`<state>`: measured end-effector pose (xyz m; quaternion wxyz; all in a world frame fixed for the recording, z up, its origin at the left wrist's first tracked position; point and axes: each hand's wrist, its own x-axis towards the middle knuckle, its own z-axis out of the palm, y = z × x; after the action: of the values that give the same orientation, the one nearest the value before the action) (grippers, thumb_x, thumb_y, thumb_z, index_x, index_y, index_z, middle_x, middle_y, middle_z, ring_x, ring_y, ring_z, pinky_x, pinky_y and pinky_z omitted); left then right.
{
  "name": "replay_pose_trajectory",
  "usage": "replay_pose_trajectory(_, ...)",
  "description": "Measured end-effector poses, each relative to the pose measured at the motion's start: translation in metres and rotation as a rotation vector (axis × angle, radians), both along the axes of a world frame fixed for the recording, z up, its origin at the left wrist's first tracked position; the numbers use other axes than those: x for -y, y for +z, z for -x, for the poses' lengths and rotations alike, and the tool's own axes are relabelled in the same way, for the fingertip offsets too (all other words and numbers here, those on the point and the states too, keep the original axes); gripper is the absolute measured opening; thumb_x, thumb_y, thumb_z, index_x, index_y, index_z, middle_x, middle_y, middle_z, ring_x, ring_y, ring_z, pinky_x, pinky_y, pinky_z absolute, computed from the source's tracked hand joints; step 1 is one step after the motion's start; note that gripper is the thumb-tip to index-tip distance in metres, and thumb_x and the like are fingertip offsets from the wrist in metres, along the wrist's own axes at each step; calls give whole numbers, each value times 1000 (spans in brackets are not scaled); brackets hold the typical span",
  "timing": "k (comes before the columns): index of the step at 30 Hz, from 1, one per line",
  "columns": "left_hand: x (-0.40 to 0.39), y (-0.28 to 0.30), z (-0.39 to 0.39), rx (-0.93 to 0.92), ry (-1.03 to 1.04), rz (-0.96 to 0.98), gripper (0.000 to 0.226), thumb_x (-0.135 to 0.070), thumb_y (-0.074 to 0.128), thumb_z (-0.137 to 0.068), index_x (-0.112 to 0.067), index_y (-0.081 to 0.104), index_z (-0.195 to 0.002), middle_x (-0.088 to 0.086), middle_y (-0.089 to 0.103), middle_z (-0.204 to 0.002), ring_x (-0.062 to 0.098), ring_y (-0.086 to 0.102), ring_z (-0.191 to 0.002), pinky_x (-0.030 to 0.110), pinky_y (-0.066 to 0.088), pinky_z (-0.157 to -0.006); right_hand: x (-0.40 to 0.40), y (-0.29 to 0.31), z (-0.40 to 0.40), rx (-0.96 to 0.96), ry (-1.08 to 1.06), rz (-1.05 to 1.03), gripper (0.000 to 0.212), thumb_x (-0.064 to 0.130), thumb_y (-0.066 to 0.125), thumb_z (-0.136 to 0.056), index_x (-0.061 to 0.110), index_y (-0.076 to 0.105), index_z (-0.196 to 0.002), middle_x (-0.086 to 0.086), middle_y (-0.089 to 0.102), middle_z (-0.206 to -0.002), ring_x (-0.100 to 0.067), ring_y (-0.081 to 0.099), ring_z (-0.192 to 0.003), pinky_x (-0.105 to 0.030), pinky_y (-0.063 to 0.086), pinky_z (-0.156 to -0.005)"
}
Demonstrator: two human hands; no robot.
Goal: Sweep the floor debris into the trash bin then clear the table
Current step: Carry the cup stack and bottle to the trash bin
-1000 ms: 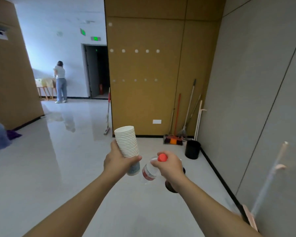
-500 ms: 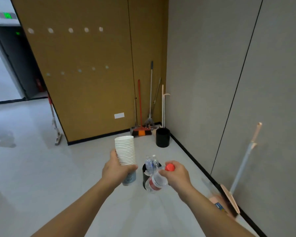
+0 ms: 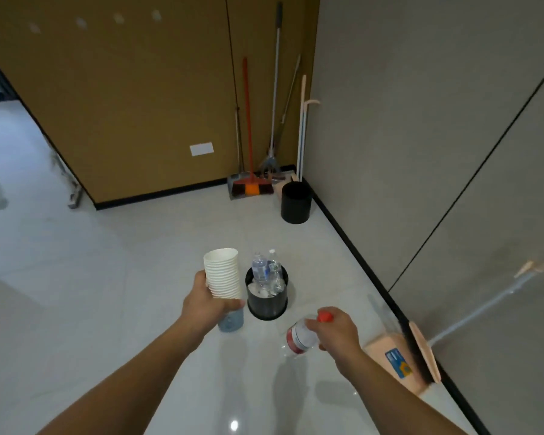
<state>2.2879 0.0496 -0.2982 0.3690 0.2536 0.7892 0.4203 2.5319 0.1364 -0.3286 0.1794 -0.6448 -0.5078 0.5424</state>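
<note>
1. Gripping a tall stack of white paper cups (image 3: 223, 273), the left hand (image 3: 206, 304) has its fingers curled round the lower part of the stack, which sits in a blue cup at the bottom; it is held up just left of the near trash bin
2. The near trash bin (image 3: 267, 304), a small black one on the pale tiled floor, already holds two clear water bottles (image 3: 266, 271) standing upright on crumpled white waste, so I judge the table-clearing to be well under way, with these hand-held items left to drop in
3. The right hand (image 3: 336, 329) pinches a plastic bottle with a red cap (image 3: 302, 334) near its neck, the bottle tilted, to the right of the bin and nearer than it
4. No debris shows on the floor around the bin, so the sweeping looks done, though I cannot be sure
5. A pink dustpan with its brush (image 3: 412, 356) leans at the grey wall on the right, near the right hand, and could be knocked
6. Far back in the corner stand a second black bin (image 3: 296, 202) and a red-handled broom (image 3: 248, 133) among other long-handled tools, well apart from the hands
</note>
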Motion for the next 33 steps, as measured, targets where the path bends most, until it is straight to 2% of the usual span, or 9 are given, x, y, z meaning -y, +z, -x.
replay_pose_trajectory(11,-145,-107,125,226,86,78,87,-30,93,-61,-31,39,-130,-1,60,-118,23,61,-106,50,55,-89,-146,-80,112,147,61,115,31,15,81,-77,14,66,-105,-9,67,-105,-31,64,-101,-48,53,-93)
replay_pose_trajectory(15,-203,-156,170,275,98,169,80,-21,93,-60,-30,44,-124,-3,62,-111,22,62,-103,47,56,-86,-201,-116,157,247,111,160,51,25,79,-78,17,63,-126,2,63,-110,-16,59,-101,-30,47,-95)
replay_pose_trajectory(17,-228,-179,188,274,94,216,77,-18,92,-60,-31,46,-121,-6,62,-109,19,61,-103,40,55,-83,-227,-137,179,280,126,174,53,28,79,-78,20,62,-128,2,64,-111,-13,56,-98,-22,41,-89)
replay_pose_trajectory(20,-263,-222,206,264,107,274,78,-21,93,-54,-33,52,-119,-10,65,-108,13,62,-100,33,53,-79,-261,-177,206,323,132,152,51,30,78,-79,20,63,-127,-3,67,-121,-21,61,-108,-20,38,-86)
replay_pose_trajectory(25,-310,-323,211,280,156,336,72,-20,93,-50,-35,59,-112,-11,68,-104,10,65,-97,30,57,-77,-310,-275,237,360,123,147,41,30,76,-80,19,67,-119,-1,65,-107,-23,61,-107,-23,37,-83)
replay_pose_trajectory(27,-321,-365,204,261,172,369,67,-20,93,-49,-35,61,-106,-13,68,-98,11,65,-95,24,54,-70,-327,-318,244,369,137,144,46,33,75,-82,20,65,-124,-3,66,-117,-21,59,-111,-21,36,-88)
replay_pose_trajectory(29,-328,-405,190,195,147,378,70,-21,94,-50,-35,60,-110,-17,67,-96,11,62,-95,25,50,-75,-342,-362,248,383,184,118,47,34,74,-83,20,65,-126,-3,66,-119,-19,59,-108,-20,34,-88)
replay_pose_trajectory(31,-332,-439,173,92,42,368,76,-23,94,-54,-36,57,-119,-21,65,-94,10,61,-90,26,49,-77,-351,-400,247,384,265,95,47,35,76,-83,21,65,-126,4,64,-110,-9,54,-97,-15,32,-85)
replay_pose_trajectory(33,-334,-467,158,-16,-100,351,75,-24,91,-58,-43,51,-119,-23,63,-91,8,60,-84,22,47,-71,-354,-430,243,377,399,67,42,31,78,-82,21,67,-121,11,59,-96,-1,49,-80,-5,30,-73)
